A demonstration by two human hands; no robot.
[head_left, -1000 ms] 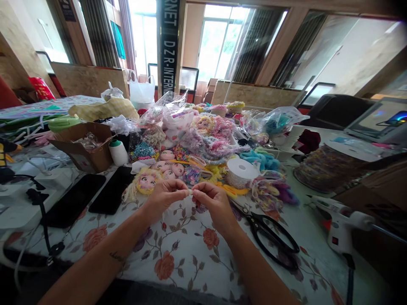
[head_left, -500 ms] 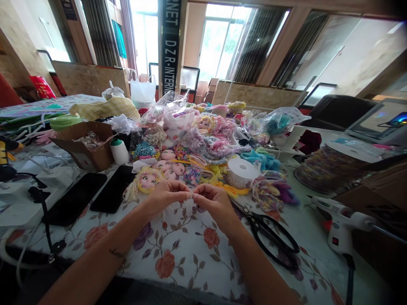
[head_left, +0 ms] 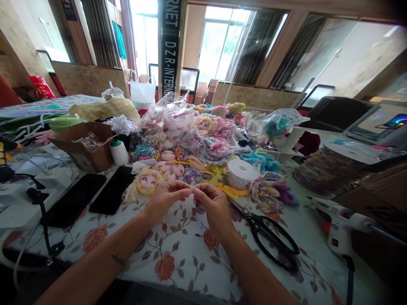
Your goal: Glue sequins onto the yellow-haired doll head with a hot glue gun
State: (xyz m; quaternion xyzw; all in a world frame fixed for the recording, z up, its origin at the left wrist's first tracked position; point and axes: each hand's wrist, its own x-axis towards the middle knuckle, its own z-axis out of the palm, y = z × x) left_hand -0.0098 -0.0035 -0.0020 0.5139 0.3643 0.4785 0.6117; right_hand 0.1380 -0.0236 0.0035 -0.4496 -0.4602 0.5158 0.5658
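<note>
My left hand (head_left: pixel 167 198) and my right hand (head_left: pixel 212 202) meet above the flowered tablecloth (head_left: pixel 187 262), thumbs and forefingers pinched with the tips almost touching. Whatever lies between the fingertips is too small to make out. Just left of and behind my left hand is a doll head with yellow hair (head_left: pixel 149 181). Several bald doll faces (head_left: pixel 169 174) lie beyond my fingers. Black-handled scissors (head_left: pixel 270 237) rest to the right of my right hand, and a white spool (head_left: pixel 243 170) stands behind it.
Two black phones (head_left: pixel 76 199), a cardboard box (head_left: pixel 87 152) and white plugs with cables are on the left. A heap of bagged, colourful yarn (head_left: pixel 210 135) fills the back. On the right are a glue gun (head_left: pixel 341 228) and a big ribbon spool (head_left: pixel 330 167).
Both hands stay pinched together in nearly the same place. Their wrists and forearms have shifted slightly.
</note>
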